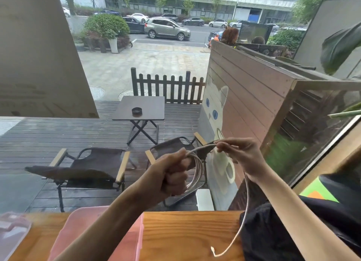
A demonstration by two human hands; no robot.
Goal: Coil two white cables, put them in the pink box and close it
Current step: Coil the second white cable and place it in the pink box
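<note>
White cable [197, 172] is held up in the air above the far edge of the wooden tabletop [185, 233], part-coiled: several loops hang roughly vertical off the left hand [172, 174], loop plane edge-on-ish to cam, long axis of the coil running top to bottom. From top of coil a short strand goes up and right to the right hand [237, 155], then the free tail drops down past the right wrist, long axis near vertical, curving left at the bottom; tail end w/ small connector lies on the tabletop near the front edge, right of center, tip pointing left. Left hand is closed in a fist, fingers wrapped round the loops, thumb on top. Right hand is partly closed, thumb + index pinched on the strand, other fingers loosely curled. Pink box [134, 239] sits on the tabletop at front-left, under the left forearm, looks open; can't tell what's inside. A clear pinkish lid-like piece [11, 231] at the front-left corner, blurry. Dark fabric [273, 233] lies at the right edge of the tabletop. Beyond the glass: wood deck w/ two folding chairs [91, 167], small dark table [140, 108] w/ ashtray [137, 111], picket fence, plank wall w/ painted cat [216, 112], street w/ parked cars.
</note>
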